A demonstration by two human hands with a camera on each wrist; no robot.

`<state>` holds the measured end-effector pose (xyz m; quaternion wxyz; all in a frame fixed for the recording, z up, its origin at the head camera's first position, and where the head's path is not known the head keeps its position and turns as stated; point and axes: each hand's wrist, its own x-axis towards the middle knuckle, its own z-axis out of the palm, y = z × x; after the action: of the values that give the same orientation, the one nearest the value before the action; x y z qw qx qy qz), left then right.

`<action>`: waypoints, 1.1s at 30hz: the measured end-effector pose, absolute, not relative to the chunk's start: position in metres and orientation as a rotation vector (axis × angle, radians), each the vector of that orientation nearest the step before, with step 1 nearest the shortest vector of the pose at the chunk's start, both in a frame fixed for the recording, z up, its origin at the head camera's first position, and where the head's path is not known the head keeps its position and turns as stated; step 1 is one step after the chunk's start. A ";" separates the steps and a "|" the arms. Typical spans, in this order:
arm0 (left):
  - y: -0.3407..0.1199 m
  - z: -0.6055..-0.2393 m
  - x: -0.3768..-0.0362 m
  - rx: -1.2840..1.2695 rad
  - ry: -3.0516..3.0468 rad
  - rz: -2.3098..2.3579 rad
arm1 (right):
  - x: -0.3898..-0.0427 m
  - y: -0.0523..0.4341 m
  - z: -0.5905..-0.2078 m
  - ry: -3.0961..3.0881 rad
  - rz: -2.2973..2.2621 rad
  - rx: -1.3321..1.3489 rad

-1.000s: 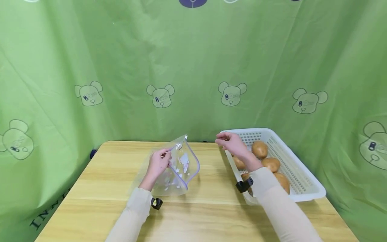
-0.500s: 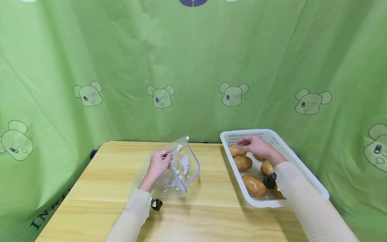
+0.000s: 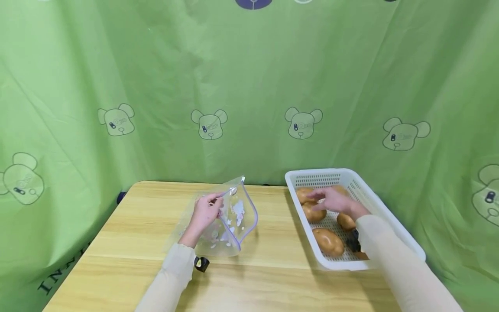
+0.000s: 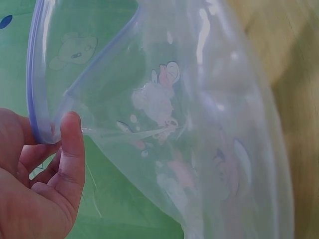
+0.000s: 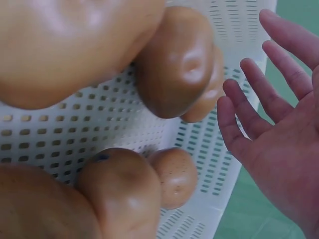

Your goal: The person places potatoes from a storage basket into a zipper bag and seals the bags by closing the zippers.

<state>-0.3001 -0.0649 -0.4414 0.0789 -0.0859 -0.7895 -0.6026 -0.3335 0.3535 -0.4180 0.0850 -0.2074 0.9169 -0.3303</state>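
A clear zip bag with a purple seal and printed white shapes [image 3: 238, 212] stands with its mouth spread on the table. My left hand [image 3: 206, 210] pinches one side of its rim. In the left wrist view, the thumb and fingers of that hand [image 4: 45, 184] hold the bag [image 4: 154, 99] at its purple edge. My right hand [image 3: 335, 201] is over the basket, just above a potato [image 3: 314, 213]. Its fingers are spread and slightly bent in the right wrist view, apart from the potatoes [image 5: 174, 64]. Part of the potatoes lies hidden under the right arm.
The white perforated basket [image 3: 343, 265] stands on the right of the wooden table [image 3: 273, 247], holding several potatoes. A large potato [image 3: 328, 242] lies near its front left corner. Behind the table hangs a green curtain [image 3: 249, 147] with bear faces.
My right hand has gone from beside the basket's left rim, rightward over it, then lowered toward the potatoes with its fingers spreading. The left hand keeps its hold on the bag.
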 end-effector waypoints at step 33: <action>-0.067 -0.439 -0.298 -0.258 -2.410 -1.807 | -0.333 0.356 -0.452 2.610 -0.997 -0.420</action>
<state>-0.2978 -0.0665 -0.4393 0.0591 -0.0850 -0.7958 -0.5966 -0.3332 0.3562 -0.4517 0.1575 -0.1469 0.9122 -0.3486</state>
